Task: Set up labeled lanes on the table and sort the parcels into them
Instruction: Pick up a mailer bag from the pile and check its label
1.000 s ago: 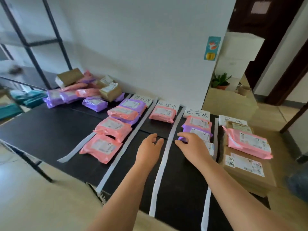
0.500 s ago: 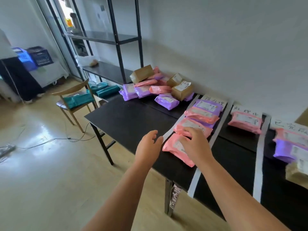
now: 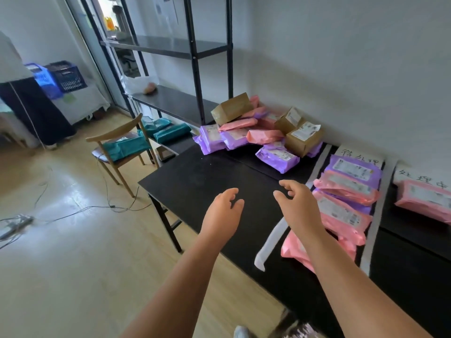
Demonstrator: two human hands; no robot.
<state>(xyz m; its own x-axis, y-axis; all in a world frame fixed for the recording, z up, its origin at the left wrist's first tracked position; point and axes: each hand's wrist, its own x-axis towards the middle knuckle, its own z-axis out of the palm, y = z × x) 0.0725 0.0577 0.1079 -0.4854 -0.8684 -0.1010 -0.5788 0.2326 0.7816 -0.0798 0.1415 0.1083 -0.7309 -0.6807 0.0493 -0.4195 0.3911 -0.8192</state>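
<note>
Overlapping pink/purple parcels (image 3: 346, 189); brown boxes (image 3: 302, 140)

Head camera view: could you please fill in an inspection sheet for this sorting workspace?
Surface: black table, white strips marking lanes.
Job's things: unsorted pile at the far corner; pink and purple parcels in the first labeled lane; one pink parcel in the next.
Clutter: teal packets on the chair.
Hands: left hand and right hand open, empty, above the table.
Cables: cables on the floor.
Surroundings: black shelf, blue crates.
</note>
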